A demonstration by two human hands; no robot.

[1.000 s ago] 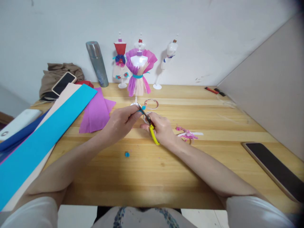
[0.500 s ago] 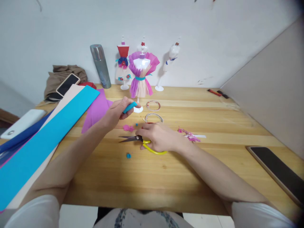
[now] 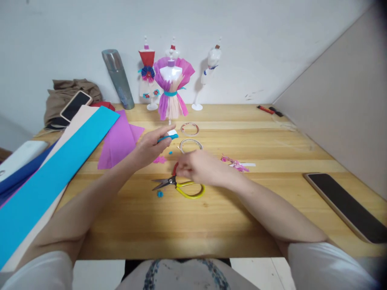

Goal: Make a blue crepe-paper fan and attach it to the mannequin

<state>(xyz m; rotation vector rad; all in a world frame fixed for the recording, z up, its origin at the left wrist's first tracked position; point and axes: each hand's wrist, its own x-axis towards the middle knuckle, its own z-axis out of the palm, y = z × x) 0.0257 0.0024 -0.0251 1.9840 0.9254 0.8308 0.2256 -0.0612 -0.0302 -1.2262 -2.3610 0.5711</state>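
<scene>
My left hand is closed on a small folded strip of blue paper, pinched between thumb and fingers above the table. My right hand hovers over the scissors, its fingers curled and blurred by motion. The scissors lie with blades slightly apart pointing left; the yellow handle loop shows, while part of the red one is hidden behind the right hand. A small blue paper piece rests just below the blades. Pink paper flowers and a tiny blue scrap lie beyond them.
Two tape rolls lie past my hands. Behind stand several dressed mini mannequins and a flask. Long blue paper and purple paper lie left. Pink trimmings and a phone are right.
My right hand has come off the yellow scissor handle and risen a little; the scissors now lie on the table. My left hand still pinches the blue strip. The camera view has shifted slightly.
</scene>
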